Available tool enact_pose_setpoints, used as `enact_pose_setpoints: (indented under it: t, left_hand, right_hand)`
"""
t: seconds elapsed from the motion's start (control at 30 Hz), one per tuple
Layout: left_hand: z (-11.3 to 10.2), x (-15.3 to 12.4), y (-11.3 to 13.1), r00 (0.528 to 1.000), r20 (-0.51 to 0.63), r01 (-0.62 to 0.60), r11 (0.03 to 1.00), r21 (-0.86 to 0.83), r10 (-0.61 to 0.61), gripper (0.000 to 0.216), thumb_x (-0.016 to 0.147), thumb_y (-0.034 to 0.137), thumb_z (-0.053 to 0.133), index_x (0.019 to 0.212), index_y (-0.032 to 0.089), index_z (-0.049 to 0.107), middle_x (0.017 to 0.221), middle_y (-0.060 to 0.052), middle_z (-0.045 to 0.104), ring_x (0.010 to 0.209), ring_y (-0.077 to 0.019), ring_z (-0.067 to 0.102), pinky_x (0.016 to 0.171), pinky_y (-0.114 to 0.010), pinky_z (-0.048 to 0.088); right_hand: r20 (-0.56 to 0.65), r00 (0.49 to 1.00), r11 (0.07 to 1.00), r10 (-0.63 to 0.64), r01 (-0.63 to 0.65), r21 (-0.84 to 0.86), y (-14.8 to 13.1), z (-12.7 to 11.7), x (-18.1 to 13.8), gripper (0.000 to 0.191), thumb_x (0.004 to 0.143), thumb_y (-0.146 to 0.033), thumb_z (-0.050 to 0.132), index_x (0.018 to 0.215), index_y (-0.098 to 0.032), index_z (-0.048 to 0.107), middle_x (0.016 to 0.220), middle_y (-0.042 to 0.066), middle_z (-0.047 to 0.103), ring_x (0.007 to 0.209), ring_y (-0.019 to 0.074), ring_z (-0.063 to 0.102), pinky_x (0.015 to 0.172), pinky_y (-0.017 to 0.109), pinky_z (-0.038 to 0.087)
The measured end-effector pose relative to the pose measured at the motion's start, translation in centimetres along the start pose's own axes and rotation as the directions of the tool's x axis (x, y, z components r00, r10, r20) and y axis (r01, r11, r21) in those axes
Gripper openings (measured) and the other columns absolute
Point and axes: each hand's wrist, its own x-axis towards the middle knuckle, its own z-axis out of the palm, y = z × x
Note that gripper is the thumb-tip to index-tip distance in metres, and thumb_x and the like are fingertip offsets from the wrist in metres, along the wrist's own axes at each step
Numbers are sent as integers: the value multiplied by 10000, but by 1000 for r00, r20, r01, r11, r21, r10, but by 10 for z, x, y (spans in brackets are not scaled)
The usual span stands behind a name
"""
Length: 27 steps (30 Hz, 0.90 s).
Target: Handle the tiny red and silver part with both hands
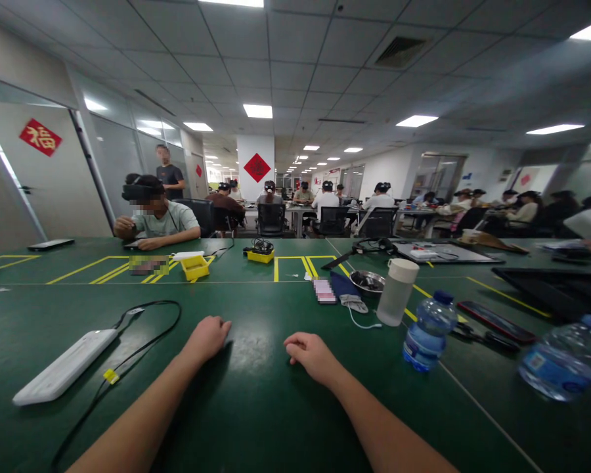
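Observation:
My left hand (207, 339) rests on the green table (256, 420) with its fingers curled loosely inward, and nothing shows in it. To its left lie a white power bank (66, 368) and a black cable (140, 355) with a yellow tag; the hand is apart from both. My right hand (311, 355) is also on the tabletop, fingers bent in and thumb side toward the left hand, with no object visible in it. A gap of bare table separates the two hands. Beyond the right hand are a blurred pink item (324, 290) and a dark blue cloth pouch (347, 289).
Right of my hands stand a frosted bottle (396, 293), a water bottle (429, 334) and another water bottle (561, 358). A metal bowl (368, 281), yellow boxes (196, 267) and a black tray (566, 299) lie farther off. A person (162, 220) sits across the table.

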Motion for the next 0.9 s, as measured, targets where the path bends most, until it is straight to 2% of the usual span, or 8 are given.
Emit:
enact_pose_setpoints:
  t: [0.13,0.23,0.3,0.4,0.5,0.63,0.73,0.9]
  left_hand:
    - [13,-24,59,983,48,-170,977,-127,177,338,850,336,406,731,163,672,794,-92,687,732,-167,612,668,-240,377]
    - [18,-44,89,972,90,-185,943,-277,217,242,806,292,467,767,169,672,791,-80,687,740,-171,608,645,-242,373]
    - [21,-54,98,963,106,-190,903,-386,247,210,782,251,483,841,168,667,829,-74,686,755,-173,608,640,-243,379]
    - [29,-62,99,940,118,-207,809,-550,321,275,769,185,469,980,163,644,859,-65,681,757,-170,611,652,-248,398]
    - [37,-64,94,938,74,-231,767,-599,340,361,775,144,452,1103,156,600,882,-66,672,782,-170,610,714,-257,418]
    - [40,-67,94,925,-14,-349,832,-431,380,352,756,102,467,1062,190,618,938,-73,639,874,-190,577,796,-277,402]
    - [41,-71,95,906,-29,-407,852,-328,422,327,758,111,486,1043,209,612,1007,-75,592,933,-197,549,829,-281,390]
    - [41,-72,92,916,-5,-386,878,-283,401,360,789,168,501,1139,231,557,1073,-71,528,961,-197,535,833,-278,392]
  right_hand:
    - [-76,997,992,-16,6,-124,2,2,2,251,815,-280,494,952,-150,660,743,34,662,672,149,627,634,240,442]
    - [-152,983,938,-99,42,-345,3,2,3,205,798,-241,507,886,-176,680,838,46,665,771,154,607,717,244,427]
    - [-164,981,897,-104,21,-441,4,1,3,196,787,-227,516,880,-183,683,872,52,655,809,157,592,743,244,414]
    - [-147,988,858,-45,-37,-512,4,1,0,223,771,-272,560,945,-191,673,893,55,633,791,159,580,692,243,401]
    - [-101,995,821,-9,-51,-568,2,1,-3,286,725,-361,635,964,-209,673,915,50,611,779,164,571,638,243,371]
    - [11,999,804,-41,40,-593,-1,3,-4,179,722,-309,648,867,-213,689,880,33,596,777,152,559,639,232,351]
    - [75,994,815,-81,110,-568,0,4,-2,120,745,-217,607,836,-200,684,858,29,603,783,147,556,676,229,358]
    - [70,992,864,-108,129,-486,3,4,1,327,727,-111,576,1030,-215,637,887,17,633,792,143,557,712,231,376]
